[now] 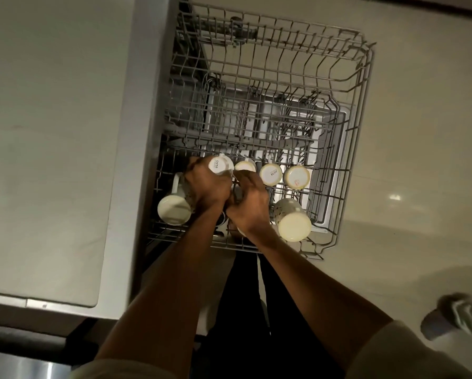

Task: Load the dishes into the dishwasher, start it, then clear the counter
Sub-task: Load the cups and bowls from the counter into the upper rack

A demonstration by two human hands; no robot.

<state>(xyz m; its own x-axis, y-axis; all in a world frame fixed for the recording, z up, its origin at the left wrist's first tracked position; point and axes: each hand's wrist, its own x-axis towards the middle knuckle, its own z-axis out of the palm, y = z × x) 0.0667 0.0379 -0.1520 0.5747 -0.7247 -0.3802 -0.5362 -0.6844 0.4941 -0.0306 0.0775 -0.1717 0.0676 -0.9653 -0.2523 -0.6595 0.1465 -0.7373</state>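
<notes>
Counter [46, 132] at far left, pale and bare where seen; the dishwasher's upper rack [347, 149] is pulled out over the floor beside it. Leftmost in the rack, a speckled mug [174, 212] lies tipped, cream base toward the camera, handle up-left. Next, the left hand [208, 191] has its fingers curled round a small white cup [220, 165], base up, printed lettering showing, held at the near row of tines. Just right, touching the left hand, the right hand [249, 203] has fingers bent down into the wires; whether it grips something or only steadies the rack cannot be told — its palm side is hidden. Behind it a half-hidden cup [245, 166], then two more upturned cups [271, 174] and [297, 177] in a row, and a second speckled mug [293, 221] nearer, tilted on its side. Judgement: the step is seating the held cup upside down. Do it well by setting the rim between tines, not on them, clear of the neighbouring cup, slightly tilted so water drains, and letting go only once it sits without rocking. The tipped mugs probably want righting too.
</notes>
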